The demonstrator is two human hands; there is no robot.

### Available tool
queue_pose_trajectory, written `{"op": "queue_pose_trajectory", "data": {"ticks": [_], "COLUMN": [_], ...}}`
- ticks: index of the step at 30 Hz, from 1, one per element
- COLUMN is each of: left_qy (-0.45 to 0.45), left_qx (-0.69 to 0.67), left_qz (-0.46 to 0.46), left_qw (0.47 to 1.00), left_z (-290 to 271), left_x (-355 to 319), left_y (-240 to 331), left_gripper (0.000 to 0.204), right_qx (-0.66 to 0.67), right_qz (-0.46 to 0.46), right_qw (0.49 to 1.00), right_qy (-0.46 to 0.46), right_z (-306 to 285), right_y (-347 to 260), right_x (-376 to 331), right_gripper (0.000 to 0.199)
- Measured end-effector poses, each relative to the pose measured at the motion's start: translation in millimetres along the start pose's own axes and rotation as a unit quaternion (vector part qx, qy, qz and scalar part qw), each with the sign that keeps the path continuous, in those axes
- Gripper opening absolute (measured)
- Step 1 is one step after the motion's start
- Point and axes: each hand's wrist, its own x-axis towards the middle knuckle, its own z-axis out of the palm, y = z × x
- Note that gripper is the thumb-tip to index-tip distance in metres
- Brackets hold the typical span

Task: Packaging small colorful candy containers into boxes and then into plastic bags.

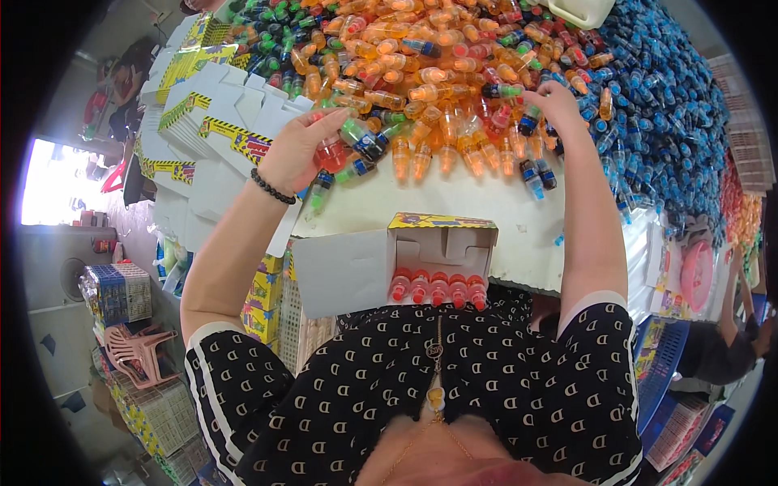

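My left hand (pixel 301 147) is closed around small plastic bottles. A red bottle (pixel 331 154) lies against its fingers, and a dark-labelled bottle with a green cap (pixel 363 141) sticks out past the thumb. My right hand (pixel 557 107) is at the right of the pile, fingers curled down at a dark bottle with a green end (pixel 530 121); its fingertips are partly hidden. Another green-capped dark bottle (pixel 501 91) lies beside its thumb. In front of my body an open white and yellow carton (pixel 442 220) holds a row of several red-capped bottles (pixel 438 288), its flap spread left.
A large heap of orange bottles (pixel 405 57) covers the far table, with blue bottles (pixel 673 121) at the right. Flattened cartons (pixel 219 138) are stacked at the left. A pale container (pixel 579 11) stands at the back. A person works at the far right.
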Motion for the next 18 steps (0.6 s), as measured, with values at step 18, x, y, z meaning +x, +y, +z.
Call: {"op": "queue_pose_trajectory", "data": {"ticks": [18], "left_qy": [-0.099], "left_qx": [0.188], "left_qz": [0.002], "left_qw": [0.977], "left_z": [88], "left_x": [-74], "left_y": [-35], "left_gripper": [0.028], "right_qx": [-0.07], "right_qz": [-0.498], "right_qw": [0.86], "right_qy": [0.088], "right_z": [-26], "right_y": [-58], "right_x": [-153], "right_gripper": [0.025]}}
